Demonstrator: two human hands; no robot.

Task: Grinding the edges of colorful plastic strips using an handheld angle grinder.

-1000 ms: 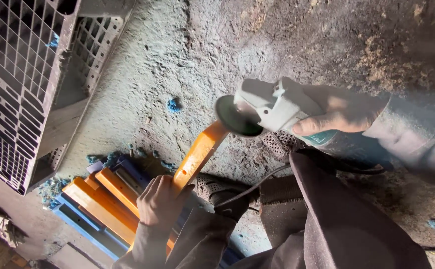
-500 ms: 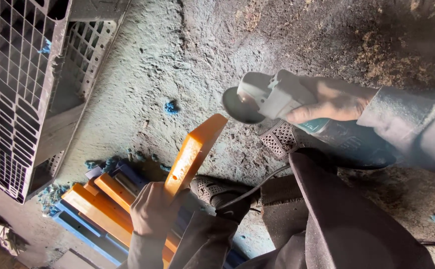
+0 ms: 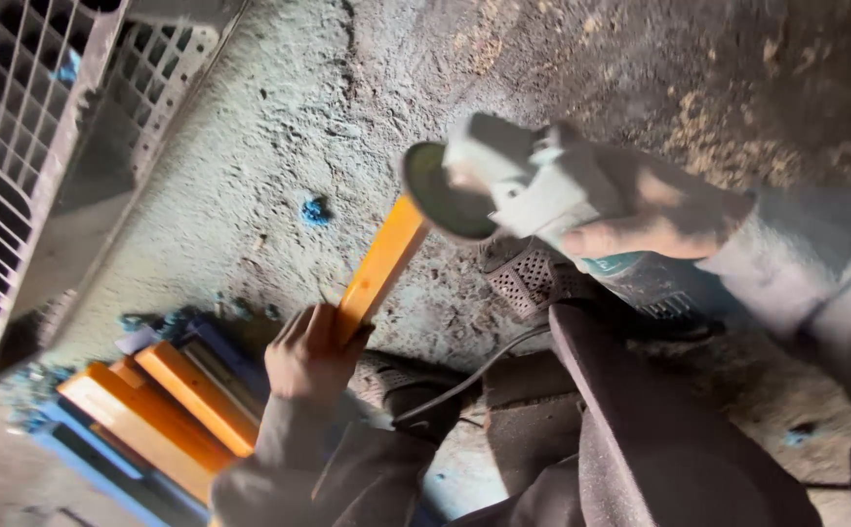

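Left hand [image 3: 310, 353] clamps orange bar [image 3: 382, 262]; right hand [image 3: 645, 210] grips angle grinder [image 3: 503, 185], disc apparently touching; kickback risk near fingers.

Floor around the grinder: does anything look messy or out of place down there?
Yes. Blue scraps lie scattered over the rough, dusty floor, more of them beside the stacked orange bars, and the grinder's cord trails across the person's lap.

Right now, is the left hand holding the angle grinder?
No, the left hand grips the lower end of the orange bar, while the right hand holds the angle grinder.
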